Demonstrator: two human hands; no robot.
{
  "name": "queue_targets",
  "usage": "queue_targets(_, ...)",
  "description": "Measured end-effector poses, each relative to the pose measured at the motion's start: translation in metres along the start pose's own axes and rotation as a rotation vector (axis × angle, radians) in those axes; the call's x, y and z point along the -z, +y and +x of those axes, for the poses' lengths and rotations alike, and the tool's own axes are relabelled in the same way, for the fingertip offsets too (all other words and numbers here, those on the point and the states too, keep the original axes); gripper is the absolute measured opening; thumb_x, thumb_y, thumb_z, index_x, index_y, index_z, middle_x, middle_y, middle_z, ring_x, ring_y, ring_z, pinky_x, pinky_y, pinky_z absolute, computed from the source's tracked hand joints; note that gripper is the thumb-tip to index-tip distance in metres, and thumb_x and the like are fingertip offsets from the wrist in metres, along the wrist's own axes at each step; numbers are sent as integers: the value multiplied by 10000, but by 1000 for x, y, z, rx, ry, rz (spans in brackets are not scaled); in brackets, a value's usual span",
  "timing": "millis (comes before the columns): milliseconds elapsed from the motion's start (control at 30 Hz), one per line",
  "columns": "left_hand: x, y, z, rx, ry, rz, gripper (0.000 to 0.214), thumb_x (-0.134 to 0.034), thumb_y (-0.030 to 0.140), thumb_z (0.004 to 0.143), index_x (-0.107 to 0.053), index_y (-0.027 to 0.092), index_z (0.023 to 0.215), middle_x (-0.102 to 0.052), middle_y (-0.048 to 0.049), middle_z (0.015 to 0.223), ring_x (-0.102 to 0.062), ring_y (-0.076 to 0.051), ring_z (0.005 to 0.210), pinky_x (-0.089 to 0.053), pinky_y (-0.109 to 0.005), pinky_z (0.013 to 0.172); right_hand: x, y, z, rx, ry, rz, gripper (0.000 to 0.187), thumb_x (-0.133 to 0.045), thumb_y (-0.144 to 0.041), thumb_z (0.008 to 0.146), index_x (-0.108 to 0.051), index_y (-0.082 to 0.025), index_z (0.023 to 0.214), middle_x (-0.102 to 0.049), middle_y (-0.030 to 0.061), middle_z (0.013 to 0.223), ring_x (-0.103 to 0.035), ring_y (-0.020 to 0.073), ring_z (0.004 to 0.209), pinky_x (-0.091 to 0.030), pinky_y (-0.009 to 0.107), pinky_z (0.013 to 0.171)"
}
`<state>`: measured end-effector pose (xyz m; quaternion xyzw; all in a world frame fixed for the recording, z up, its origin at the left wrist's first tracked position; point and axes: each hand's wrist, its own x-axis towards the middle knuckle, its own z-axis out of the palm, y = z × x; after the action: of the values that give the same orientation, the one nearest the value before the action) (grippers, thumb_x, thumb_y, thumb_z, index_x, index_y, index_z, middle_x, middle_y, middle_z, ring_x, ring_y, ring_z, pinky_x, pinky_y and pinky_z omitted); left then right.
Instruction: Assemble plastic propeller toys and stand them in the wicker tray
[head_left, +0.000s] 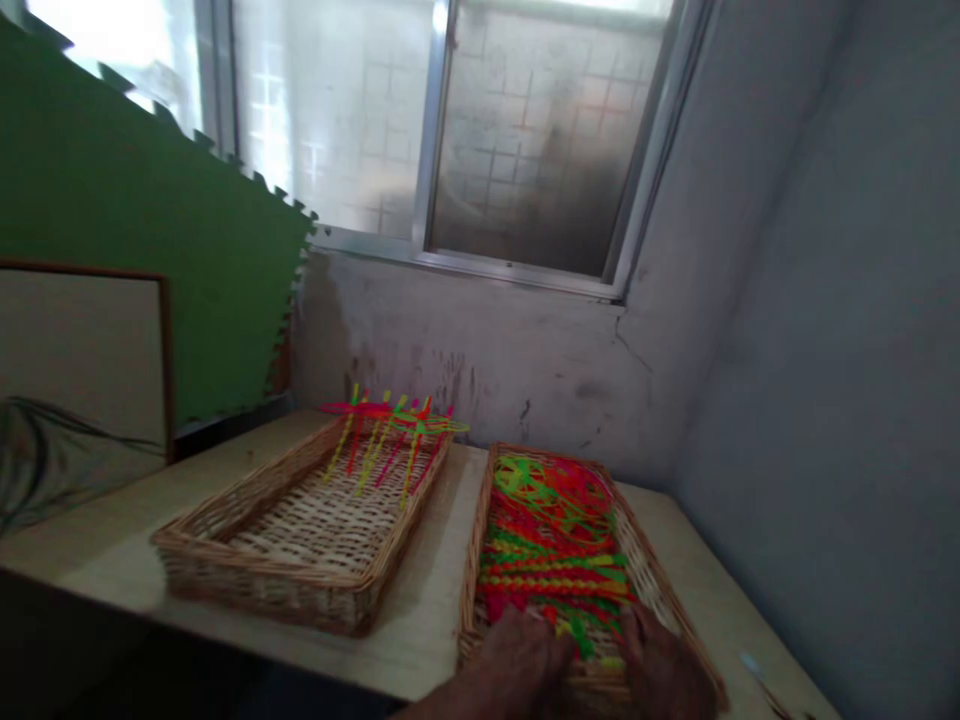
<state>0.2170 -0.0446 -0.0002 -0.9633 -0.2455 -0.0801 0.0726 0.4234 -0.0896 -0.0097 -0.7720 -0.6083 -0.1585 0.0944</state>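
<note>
Two wicker trays stand on a light wooden table (431,610). The right tray (660,580) is heaped with red, green and yellow plastic pieces (555,540). Both my hands rest at its near end. My left hand (521,655) lies on the red pieces, fingers curled down among them. My right hand (664,670) sits beside it by the tray's right rim, fingers bent onto the pieces. What either hand holds is hidden. The left tray (225,515) holds several assembled coloured toys (386,435) leaning on its far rim.
A grey wall closes the right side and a stained wall with a frosted window (450,130) runs behind the table. A green foam mat (150,260) and a framed board (82,370) lean at the left. A small pale object (752,664) lies near the table's right edge.
</note>
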Motion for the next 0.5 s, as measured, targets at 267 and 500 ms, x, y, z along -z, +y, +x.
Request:
queue_targets(267,15,2,-4,5,-60,-35,273,-470,189,808,-470,158,1079,-616,-89,947,-580,-230,850,-447,-345,748,14,-17,-5,-72,33,-119,309,-363,-147,844,-658,-229,890,-702,34,787,-628,144,611,-377,210,533)
queue_targets(500,15,1,-7,23,-92,-75,330,-462,179,818,-445,169,1147,-592,-102,1045,-563,-246,906,-446,-357,785,7,-17,-6,-4,83,-246,376,-287,-161,890,-655,-234,921,-698,29,738,-617,142,596,-373,224,538)
